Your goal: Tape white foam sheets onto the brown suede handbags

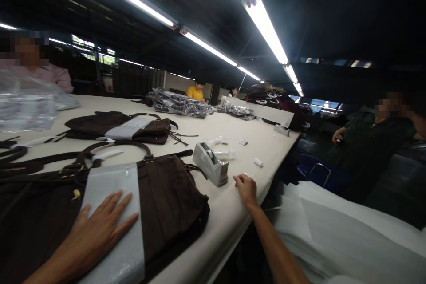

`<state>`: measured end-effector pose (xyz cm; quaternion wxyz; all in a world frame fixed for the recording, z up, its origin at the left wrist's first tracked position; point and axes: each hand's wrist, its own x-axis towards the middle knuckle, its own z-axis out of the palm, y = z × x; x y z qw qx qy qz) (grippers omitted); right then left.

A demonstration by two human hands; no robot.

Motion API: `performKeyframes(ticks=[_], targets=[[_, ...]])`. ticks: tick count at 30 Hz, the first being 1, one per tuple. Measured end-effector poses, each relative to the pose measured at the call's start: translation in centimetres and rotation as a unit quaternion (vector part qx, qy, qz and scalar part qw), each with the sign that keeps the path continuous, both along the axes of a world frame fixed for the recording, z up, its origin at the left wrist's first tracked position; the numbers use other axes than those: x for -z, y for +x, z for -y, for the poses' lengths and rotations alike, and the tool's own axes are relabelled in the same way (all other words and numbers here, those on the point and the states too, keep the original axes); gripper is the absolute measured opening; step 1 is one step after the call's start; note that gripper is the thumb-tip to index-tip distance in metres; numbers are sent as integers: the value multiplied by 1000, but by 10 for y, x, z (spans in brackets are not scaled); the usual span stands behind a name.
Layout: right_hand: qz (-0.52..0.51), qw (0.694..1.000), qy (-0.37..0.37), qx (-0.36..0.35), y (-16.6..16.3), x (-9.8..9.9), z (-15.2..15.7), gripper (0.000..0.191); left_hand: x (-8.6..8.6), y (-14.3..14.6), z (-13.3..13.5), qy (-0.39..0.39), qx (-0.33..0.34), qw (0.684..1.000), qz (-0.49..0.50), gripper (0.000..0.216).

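Note:
A dark brown handbag (173, 199) lies on the table with a band of white wrapping paper (111, 177) across its middle. My left hand (100, 226) rests flat on that paper, fingers spread. Just right of the grey tape dispenser (211, 164), my right hand (246, 188) is over the table edge with its fingertips pinched together. Whatever may be between those fingers is too small to make out. The bag's handles (116, 146) stick out toward the far side, with white wrapping on part of them.
A second brown bag (120, 126) with a paper band lies beyond. Clear plastic bags (26, 106) are at the left, plastic-packed goods (181, 102) farther back. A small white roll (258, 162) lies near the table edge (276, 159). White sheets (333, 226) are stacked at right. Several people are around.

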<state>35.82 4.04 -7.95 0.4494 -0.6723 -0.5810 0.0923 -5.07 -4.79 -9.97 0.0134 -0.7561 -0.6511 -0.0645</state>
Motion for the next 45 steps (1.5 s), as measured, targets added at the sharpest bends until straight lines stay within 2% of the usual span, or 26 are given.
performKeyframes(ticks=[2,4,7,10,13,16,21,25,31,39,42,45], targets=[[-87,995,23,-43,-12,-10,9,28,-7,7,3,-8,-30,999,20,56],[-186,974,30,-124,-38,-29,15,29,-15,14,7,-19,-54,998,37,63],[-267,934,-16,-235,-100,-56,15,33,-23,18,11,-35,-62,996,54,68],[-286,906,-76,-304,-176,-71,4,29,-25,18,14,-40,-62,995,72,70],[-332,879,-151,-307,-247,-75,-16,20,-26,19,17,-40,-63,994,83,70],[-369,863,-196,-284,-304,-74,-34,15,-28,20,19,-36,-62,993,90,70],[-374,861,-232,-255,-363,-61,-48,11,-29,18,22,-25,-59,992,111,69],[-376,863,-253,-222,-380,-41,-50,15,-28,17,23,-20,-53,990,128,70],[-369,865,-270,-209,-381,-18,-54,14,-27,17,21,-19,-52,990,133,71],[-290,860,-335,-254,-378,-14,-61,9,-26,17,21,-23,-56,989,133,71],[-233,862,-361,-271,-376,-16,-63,16,-28,18,23,-24,-57,989,132,71],[-178,874,-349,-289,-370,-17,-62,21,-30,18,24,-30,-57,989,130,71]])
